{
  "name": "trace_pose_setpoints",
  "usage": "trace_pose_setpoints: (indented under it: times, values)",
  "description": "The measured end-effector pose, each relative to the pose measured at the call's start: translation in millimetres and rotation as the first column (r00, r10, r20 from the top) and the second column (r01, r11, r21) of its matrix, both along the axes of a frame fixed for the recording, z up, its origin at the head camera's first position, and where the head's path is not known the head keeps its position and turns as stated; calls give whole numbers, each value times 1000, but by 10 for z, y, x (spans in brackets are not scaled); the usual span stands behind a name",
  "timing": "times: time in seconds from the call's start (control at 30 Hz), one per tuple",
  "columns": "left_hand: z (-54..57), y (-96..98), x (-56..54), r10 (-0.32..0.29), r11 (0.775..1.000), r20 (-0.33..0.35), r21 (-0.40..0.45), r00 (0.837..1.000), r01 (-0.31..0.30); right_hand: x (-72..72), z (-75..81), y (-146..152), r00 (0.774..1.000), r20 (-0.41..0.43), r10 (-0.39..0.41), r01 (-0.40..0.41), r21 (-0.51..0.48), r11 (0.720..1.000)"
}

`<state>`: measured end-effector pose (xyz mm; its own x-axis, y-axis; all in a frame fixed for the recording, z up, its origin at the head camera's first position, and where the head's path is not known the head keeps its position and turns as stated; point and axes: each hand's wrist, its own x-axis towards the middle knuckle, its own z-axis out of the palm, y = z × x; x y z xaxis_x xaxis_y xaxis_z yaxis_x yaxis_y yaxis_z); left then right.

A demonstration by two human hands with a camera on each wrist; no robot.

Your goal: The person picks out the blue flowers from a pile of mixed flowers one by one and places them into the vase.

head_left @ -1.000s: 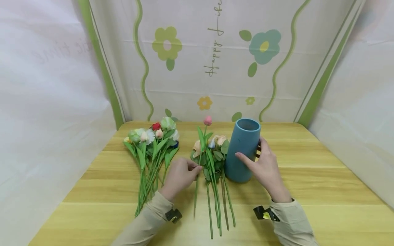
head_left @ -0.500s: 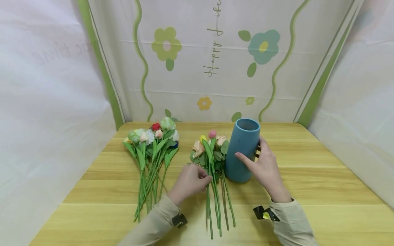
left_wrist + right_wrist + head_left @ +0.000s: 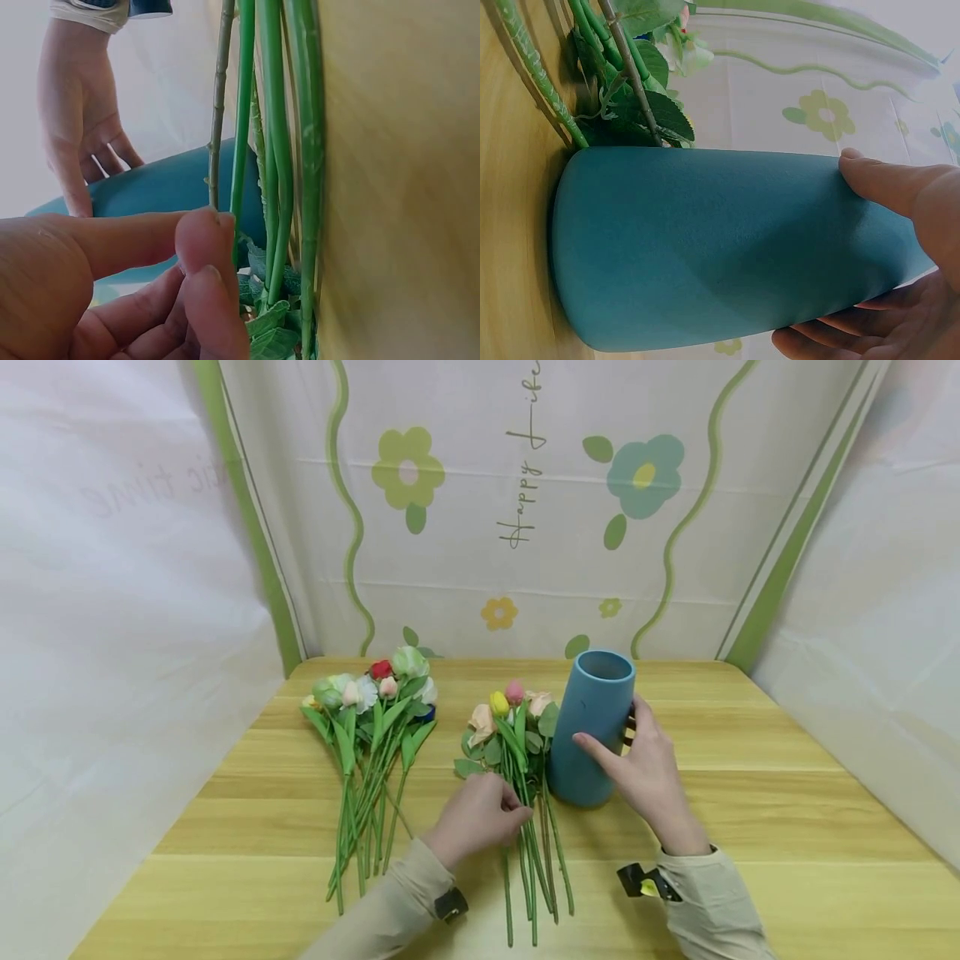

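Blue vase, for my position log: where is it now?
In the head view, the blue vase stands on the table right of centre, just right of the middle flower bunch, with the right hand gripping it.

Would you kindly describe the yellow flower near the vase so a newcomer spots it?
On the wooden table, find the blue vase the right hand holds. In the head view, a bunch of flowers lies just left of it. The yellow flower sits between a pink bud and a peach bloom, the only yellow one visible there.

The right hand (image 3: pixel 937 214) grips a teal vase (image 3: pixel 682 240) (stems (image 3: pixel 529 64) beside it).
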<state>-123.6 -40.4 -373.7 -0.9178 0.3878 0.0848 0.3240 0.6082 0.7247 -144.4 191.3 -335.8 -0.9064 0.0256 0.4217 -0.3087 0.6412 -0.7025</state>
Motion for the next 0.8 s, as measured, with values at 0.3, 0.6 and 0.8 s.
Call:
trace_pose_setpoints:
  times: [0.3,0.6,0.8]
  values:
    - [17,-31,-3,19,1000,-13,-13,1000,-19,2,-4,3,1000,1,3,-3,-3,1000]
    - [53,-88,-35,51,998,-75,-44,996,-54,4,5,2,1000,7,-3,3,1,1000]
    - [86,-217,-100,93,995,-84,-30,992,-95,-7,2,3,1000,6,7,-6,-5,1000]
